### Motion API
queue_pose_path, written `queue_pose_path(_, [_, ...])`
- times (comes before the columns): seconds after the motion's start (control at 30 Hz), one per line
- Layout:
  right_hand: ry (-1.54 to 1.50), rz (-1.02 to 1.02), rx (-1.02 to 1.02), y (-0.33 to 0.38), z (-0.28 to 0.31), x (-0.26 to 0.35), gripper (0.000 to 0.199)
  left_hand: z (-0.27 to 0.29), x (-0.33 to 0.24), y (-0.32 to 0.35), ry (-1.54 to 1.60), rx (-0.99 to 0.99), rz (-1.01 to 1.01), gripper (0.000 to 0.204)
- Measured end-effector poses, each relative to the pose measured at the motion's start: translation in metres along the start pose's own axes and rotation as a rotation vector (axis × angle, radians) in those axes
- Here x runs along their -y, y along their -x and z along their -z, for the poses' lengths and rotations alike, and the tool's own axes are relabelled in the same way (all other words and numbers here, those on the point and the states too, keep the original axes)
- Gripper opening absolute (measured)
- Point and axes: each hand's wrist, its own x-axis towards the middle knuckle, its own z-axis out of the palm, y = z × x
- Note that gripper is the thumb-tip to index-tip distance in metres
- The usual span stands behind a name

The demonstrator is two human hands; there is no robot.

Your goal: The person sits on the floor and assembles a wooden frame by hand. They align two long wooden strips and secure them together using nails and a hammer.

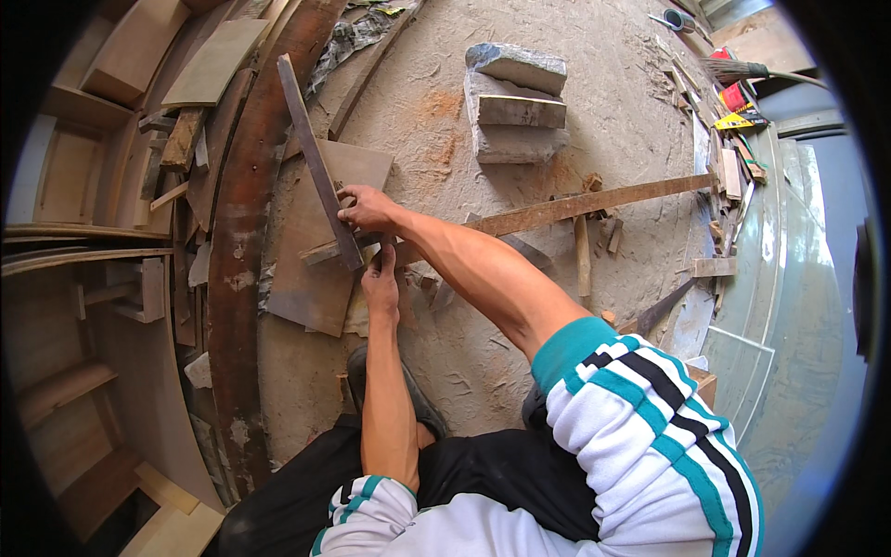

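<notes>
Right hand (365,208) fingers grip dark wood strip (316,165) lying across flat board (320,251) on floor (445,121). Left hand (380,281) fingers pinch strip's lower end. Stone blocks (516,102), long batten (594,201) nearby, apart.

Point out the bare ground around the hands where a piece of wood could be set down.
Bare dusty floor lies between the flat board and the stone blocks; more lies below the long batten, beside the right forearm. Crowded: stacked planks on the left, offcuts on the right, and under both hands on the dark strip.
</notes>
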Motion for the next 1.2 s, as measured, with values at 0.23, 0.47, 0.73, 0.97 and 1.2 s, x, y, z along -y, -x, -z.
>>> queue_pose_path(0.23, [-0.16,0.057,0.048,0.015,0.048,0.046,0.052,-0.001,-0.005,0.0,-0.059,-0.022,0.004,0.055])
queue_pose_path(0.47, [0.017,0.029,0.102,0.122,0.138,0.049,0.045,-0.011,-0.014,0.0,-0.067,0.003,0.006,0.053])
queue_pose_path(0.73, [-0.03,-0.282,0.238,0.251,0.16,-0.053,0.032,-0.012,-0.025,-0.012,-0.084,-0.019,-0.052,0.05])
queue_pose_path(0.97, [-0.113,-0.373,0.24,0.303,0.142,-0.085,0.03,-0.014,-0.024,-0.026,-0.127,-0.032,-0.056,0.051])
queue_pose_path(1.2, [0.021,-0.242,0.228,0.319,0.154,-0.095,0.036,-0.011,-0.016,-0.036,-0.155,-0.027,-0.104,0.05])
